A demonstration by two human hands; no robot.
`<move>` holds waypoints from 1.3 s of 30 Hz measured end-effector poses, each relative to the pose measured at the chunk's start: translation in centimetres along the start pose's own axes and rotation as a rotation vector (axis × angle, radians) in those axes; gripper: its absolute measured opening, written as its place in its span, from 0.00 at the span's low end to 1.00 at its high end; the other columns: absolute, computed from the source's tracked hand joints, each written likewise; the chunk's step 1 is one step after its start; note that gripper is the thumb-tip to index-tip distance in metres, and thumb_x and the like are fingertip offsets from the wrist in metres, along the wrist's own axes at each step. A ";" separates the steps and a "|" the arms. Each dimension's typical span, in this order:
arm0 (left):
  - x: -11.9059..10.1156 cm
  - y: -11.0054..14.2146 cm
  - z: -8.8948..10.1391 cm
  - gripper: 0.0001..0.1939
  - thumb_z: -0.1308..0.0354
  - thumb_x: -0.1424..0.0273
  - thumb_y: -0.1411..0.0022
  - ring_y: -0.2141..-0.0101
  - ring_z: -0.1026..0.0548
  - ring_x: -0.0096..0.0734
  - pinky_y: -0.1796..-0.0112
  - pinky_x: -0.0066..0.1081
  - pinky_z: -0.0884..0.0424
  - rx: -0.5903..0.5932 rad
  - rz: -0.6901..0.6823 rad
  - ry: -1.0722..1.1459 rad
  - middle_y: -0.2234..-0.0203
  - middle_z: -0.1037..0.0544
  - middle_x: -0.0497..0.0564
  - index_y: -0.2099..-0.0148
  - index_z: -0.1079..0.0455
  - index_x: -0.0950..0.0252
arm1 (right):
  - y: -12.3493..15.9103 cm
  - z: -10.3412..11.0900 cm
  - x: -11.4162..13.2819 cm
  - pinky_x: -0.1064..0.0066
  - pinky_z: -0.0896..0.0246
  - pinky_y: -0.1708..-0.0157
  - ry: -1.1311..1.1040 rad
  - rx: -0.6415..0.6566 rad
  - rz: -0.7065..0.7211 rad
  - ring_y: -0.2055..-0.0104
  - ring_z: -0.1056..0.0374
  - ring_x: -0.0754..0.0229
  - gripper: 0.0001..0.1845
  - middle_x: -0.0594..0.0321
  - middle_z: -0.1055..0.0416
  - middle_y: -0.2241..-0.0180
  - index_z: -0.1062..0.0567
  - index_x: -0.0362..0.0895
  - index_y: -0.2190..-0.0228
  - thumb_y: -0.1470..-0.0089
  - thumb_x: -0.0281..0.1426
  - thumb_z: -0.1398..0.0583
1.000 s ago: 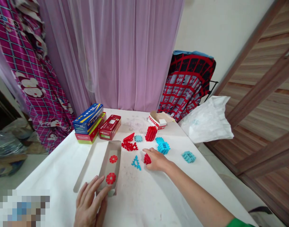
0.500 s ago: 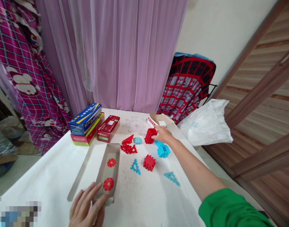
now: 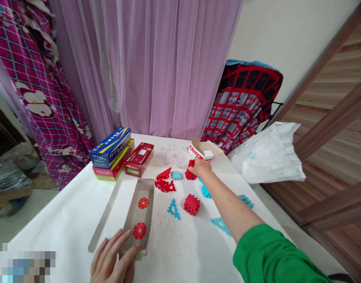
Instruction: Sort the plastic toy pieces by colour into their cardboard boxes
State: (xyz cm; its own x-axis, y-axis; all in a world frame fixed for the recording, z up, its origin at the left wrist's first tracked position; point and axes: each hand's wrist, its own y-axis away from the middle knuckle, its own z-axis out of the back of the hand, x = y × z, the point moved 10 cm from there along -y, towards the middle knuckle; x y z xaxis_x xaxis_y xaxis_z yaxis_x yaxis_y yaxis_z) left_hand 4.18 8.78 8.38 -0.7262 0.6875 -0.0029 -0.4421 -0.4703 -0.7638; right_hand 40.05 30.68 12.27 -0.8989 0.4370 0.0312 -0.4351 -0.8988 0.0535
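While the right hand [image 3: 202, 166] extends across the white tabletop [image 3: 174, 251], its fingers lie against the far red stack [image 3: 190, 173]; from my remote seat, I cannot tell whether they pinch it or merely touch. A slack hold, I judge, could let the notched layers slip apart. The left hand [image 3: 112, 257] rests with fingers loosely spread over the near end of the open box [image 3: 135, 216], gripping nothing I can see; pressing hard there might buckle the wall or jostle the two red flower pieces [image 3: 139, 230] inside. The right forearm [image 3: 227, 200] crosses in front of the blue stack [image 3: 206, 190], so a low sweep could topple what I only partly see. Nearer the camera sits a second red stack [image 3: 192, 204]. Beyond the fingers, an overlong push might nudge the small red-and-white carton [image 3: 195, 151].
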 end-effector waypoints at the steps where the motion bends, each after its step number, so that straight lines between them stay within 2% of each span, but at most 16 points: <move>1: 0.0 0.0 0.1 0.19 0.45 0.80 0.43 0.40 0.35 0.40 0.41 0.41 0.42 -0.007 0.005 0.002 0.47 0.28 0.57 0.51 0.28 0.57 | 0.0 -0.1 0.0 0.62 0.37 0.50 0.007 0.005 0.002 0.45 0.31 0.48 0.28 0.47 0.28 0.48 0.33 0.42 0.46 0.46 0.41 0.39; 4: 0.0 -0.1 0.1 0.19 0.45 0.79 0.43 0.40 0.35 0.39 0.41 0.40 0.42 -0.012 0.019 0.008 0.47 0.28 0.55 0.51 0.28 0.56 | 0.1 -0.2 -0.1 0.63 0.37 0.51 0.027 0.017 0.011 0.45 0.31 0.49 0.27 0.48 0.28 0.48 0.32 0.42 0.46 0.45 0.41 0.40; 10: 0.0 0.0 0.1 0.19 0.44 0.80 0.43 0.40 0.35 0.39 0.42 0.41 0.41 -0.015 0.027 0.024 0.46 0.28 0.56 0.51 0.28 0.57 | 0.2 0.1 -0.2 0.60 0.37 0.50 0.047 0.001 0.003 0.44 0.32 0.47 0.33 0.46 0.29 0.47 0.34 0.44 0.44 0.45 0.50 0.42; 15: -0.1 -0.2 0.3 0.19 0.45 0.80 0.43 0.41 0.34 0.39 0.42 0.41 0.40 -0.015 0.043 0.022 0.46 0.28 0.56 0.51 0.28 0.57 | 0.0 -0.2 -0.1 0.62 0.37 0.51 0.044 0.004 -0.008 0.45 0.31 0.48 0.26 0.47 0.29 0.47 0.31 0.43 0.47 0.43 0.43 0.43; 18: -0.2 -0.4 0.7 0.19 0.45 0.80 0.42 0.41 0.34 0.38 0.42 0.40 0.40 -0.040 0.059 0.037 0.46 0.27 0.55 0.51 0.28 0.57 | 0.0 -0.1 -0.2 0.62 0.36 0.52 0.033 -0.006 -0.002 0.46 0.31 0.48 0.26 0.46 0.28 0.48 0.32 0.43 0.46 0.43 0.41 0.43; 24: -0.4 -0.7 0.7 0.19 0.45 0.80 0.43 0.41 0.33 0.39 0.41 0.42 0.40 -0.032 0.085 0.056 0.46 0.26 0.55 0.51 0.28 0.58 | 1.1 2.3 -0.4 0.61 0.37 0.51 -0.044 -0.093 0.045 0.46 0.30 0.47 0.29 0.48 0.27 0.48 0.34 0.45 0.42 0.43 0.43 0.44; 27: -0.5 -0.9 0.8 0.20 0.45 0.81 0.43 0.40 0.34 0.39 0.41 0.42 0.41 -0.024 0.093 0.057 0.46 0.27 0.55 0.50 0.28 0.58 | 3.4 3.8 1.7 0.63 0.38 0.50 -0.130 -0.126 0.164 0.46 0.30 0.49 0.29 0.54 0.26 0.48 0.33 0.47 0.42 0.43 0.42 0.44; 30: -0.7 -1.2 1.2 0.19 0.46 0.81 0.42 0.40 0.34 0.38 0.41 0.42 0.41 -0.041 0.101 0.057 0.47 0.26 0.54 0.51 0.28 0.58 | 7.1 4.3 5.1 0.66 0.37 0.51 -0.233 -0.074 0.323 0.48 0.30 0.51 0.29 0.58 0.25 0.50 0.31 0.48 0.43 0.45 0.41 0.41; 35: -0.8 -1.7 1.7 0.19 0.47 0.80 0.41 0.41 0.33 0.36 0.42 0.40 0.40 -0.049 0.125 0.045 0.48 0.25 0.52 0.51 0.29 0.57 | 13.8 3.7 11.1 0.67 0.37 0.51 -0.401 0.059 0.596 0.49 0.29 0.53 0.32 0.58 0.25 0.49 0.31 0.47 0.42 0.49 0.38 0.39; 39: -1.0 -1.9 1.9 0.19 0.47 0.81 0.41 0.41 0.33 0.36 0.42 0.40 0.40 -0.051 0.122 0.045 0.48 0.25 0.52 0.51 0.29 0.57 | 17.6 2.5 14.7 0.66 0.38 0.52 -0.402 0.098 0.795 0.51 0.29 0.52 0.31 0.56 0.25 0.50 0.30 0.46 0.43 0.50 0.36 0.38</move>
State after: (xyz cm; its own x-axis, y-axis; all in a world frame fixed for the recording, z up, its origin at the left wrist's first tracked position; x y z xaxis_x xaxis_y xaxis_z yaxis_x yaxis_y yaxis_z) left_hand 4.70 7.93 11.08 -0.7484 0.6512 -0.1261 -0.3234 -0.5242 -0.7878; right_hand 19.29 21.36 16.12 -0.8391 -0.3181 0.4412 0.3316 -0.9422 -0.0485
